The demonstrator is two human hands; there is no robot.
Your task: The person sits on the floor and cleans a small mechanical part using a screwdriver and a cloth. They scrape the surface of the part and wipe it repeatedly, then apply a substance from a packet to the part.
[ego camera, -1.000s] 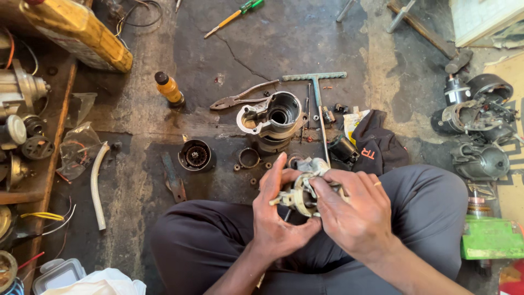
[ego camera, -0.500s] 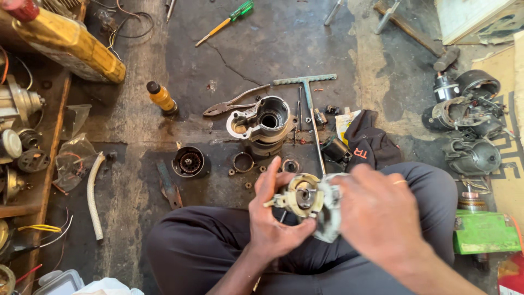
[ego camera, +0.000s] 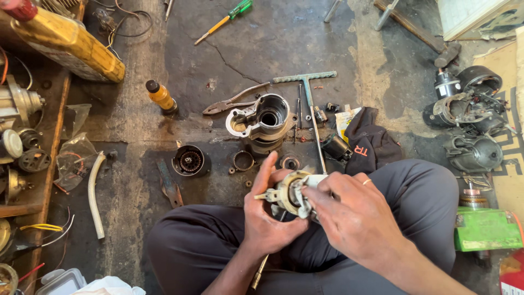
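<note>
Currently left hand (ego camera: 268, 218) cradles the round grey metal motor part (ego camera: 289, 194) over the lap; right hand (ego camera: 357, 216) grip pinches its top, steadying it. Open grey aluminium housing (ego camera: 262, 117) sits beyond on the floor.

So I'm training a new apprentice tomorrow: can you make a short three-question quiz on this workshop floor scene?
1. True or false: both hands grip the same round metal motor part.
2. Which tool lies just left of the open grey motor housing? A) pliers B) hammer C) saw
3. Fill in: the screwdriver at the top has a ____ handle.

Key: 1 true: left hand and right hand both hold it. 2 A, the pliers. 3 green.
</note>
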